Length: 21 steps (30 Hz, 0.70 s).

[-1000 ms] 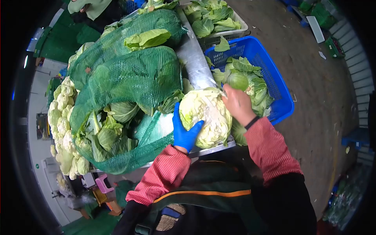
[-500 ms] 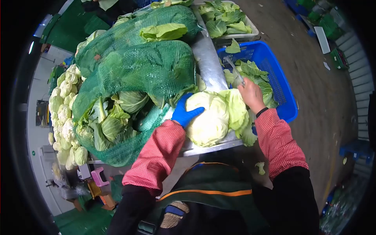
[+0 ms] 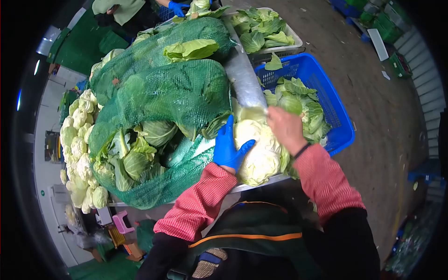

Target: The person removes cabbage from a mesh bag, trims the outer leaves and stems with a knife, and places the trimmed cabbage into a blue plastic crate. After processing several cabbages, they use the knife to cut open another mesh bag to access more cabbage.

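A pale, trimmed cabbage (image 3: 256, 149) rests on the metal tabletop by its near edge. My left hand (image 3: 229, 147), in a blue glove, grips its left side, thumb across the front and fingers pointing up. At the cabbage's upper right is my bare right hand (image 3: 285, 127), smeared by motion, its fingers closed on a knife whose blade is hardly visible now. A pale leaf (image 3: 253, 113) sticks up behind the head. To the left, a green mesh sack (image 3: 158, 186) lies open with leafy cabbages (image 3: 136, 160) showing inside.
A blue basket (image 3: 343, 116) of cut leaves stands right of the table, with a white crate (image 3: 298, 42) of leaves beyond. More filled mesh sacks (image 3: 172, 86) cover the table. Pale cabbages (image 3: 79, 144) are piled at far left. Another person's gloved hand (image 3: 178, 8) shows at the top.
My right hand has moved left and down from over the basket to the cabbage's top, with the knife. My left hand's fingers now point upward. Loose outer leaves have left the cabbage's right side.
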Each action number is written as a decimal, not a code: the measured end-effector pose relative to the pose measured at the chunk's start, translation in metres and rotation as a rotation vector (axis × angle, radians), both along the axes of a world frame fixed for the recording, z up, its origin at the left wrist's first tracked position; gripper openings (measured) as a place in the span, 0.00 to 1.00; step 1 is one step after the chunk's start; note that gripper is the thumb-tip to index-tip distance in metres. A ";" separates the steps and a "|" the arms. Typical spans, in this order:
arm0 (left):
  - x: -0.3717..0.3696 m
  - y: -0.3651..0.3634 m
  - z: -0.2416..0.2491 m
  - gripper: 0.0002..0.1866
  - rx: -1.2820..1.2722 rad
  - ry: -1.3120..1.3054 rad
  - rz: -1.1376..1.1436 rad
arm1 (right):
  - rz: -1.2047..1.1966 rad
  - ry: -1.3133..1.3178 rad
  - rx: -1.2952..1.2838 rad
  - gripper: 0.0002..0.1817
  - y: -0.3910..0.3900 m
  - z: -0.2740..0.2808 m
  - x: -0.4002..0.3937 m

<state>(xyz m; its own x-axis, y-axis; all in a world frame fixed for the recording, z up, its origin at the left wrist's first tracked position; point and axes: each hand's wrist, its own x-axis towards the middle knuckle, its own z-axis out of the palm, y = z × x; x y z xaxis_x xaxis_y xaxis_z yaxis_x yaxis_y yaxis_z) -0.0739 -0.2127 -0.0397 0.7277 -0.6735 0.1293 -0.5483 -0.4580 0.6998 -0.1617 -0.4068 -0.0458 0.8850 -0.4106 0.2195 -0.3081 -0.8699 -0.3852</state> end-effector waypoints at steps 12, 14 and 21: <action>0.035 0.082 -0.066 0.31 -0.185 0.921 0.299 | -0.272 0.004 0.211 0.23 0.010 0.020 -0.062; 0.039 0.069 -0.068 0.37 -0.149 0.843 0.262 | -0.233 0.179 0.413 0.20 0.041 0.015 -0.074; 0.016 0.058 -0.034 0.62 -0.186 0.750 -0.048 | -0.227 -0.039 0.932 0.21 0.043 -0.055 -0.074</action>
<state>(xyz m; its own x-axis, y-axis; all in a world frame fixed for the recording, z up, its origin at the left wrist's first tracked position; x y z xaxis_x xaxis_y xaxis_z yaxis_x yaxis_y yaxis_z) -0.0575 -0.1544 -0.0739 0.6363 -0.7218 -0.2724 0.0868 -0.2840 0.9549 -0.2358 -0.3634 -0.1010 0.7619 -0.5958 -0.2539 -0.4035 -0.1300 -0.9057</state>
